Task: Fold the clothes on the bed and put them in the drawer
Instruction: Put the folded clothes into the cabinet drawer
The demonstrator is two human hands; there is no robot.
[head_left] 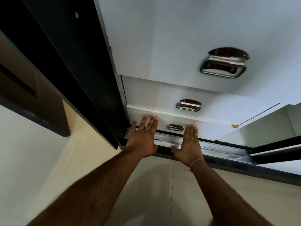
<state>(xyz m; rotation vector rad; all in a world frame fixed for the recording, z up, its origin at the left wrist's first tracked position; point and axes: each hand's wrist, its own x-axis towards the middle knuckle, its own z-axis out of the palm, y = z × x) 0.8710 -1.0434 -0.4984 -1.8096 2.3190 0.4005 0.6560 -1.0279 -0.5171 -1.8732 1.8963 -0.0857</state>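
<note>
I'm pressing left hand (142,139) and right hand (189,142), fingers straight, holding nothing, flat against bottom drawer (210,129) front beside its handle (175,127).

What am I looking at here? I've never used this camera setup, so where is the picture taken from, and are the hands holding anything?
There is one picture, from a camera worn on the person's head, looking down along both bare arms. No robot is involved. The left hand and right hand lie flat, fingers straight, against the front of the bottom drawer of a white wardrobe. Neither holds anything; its small metal handle sits untouched between them. Two more drawers with handles stack above. A metal sliding track runs along the floor below. No clothes are visible. A string bracelet circles the right wrist.
</note>
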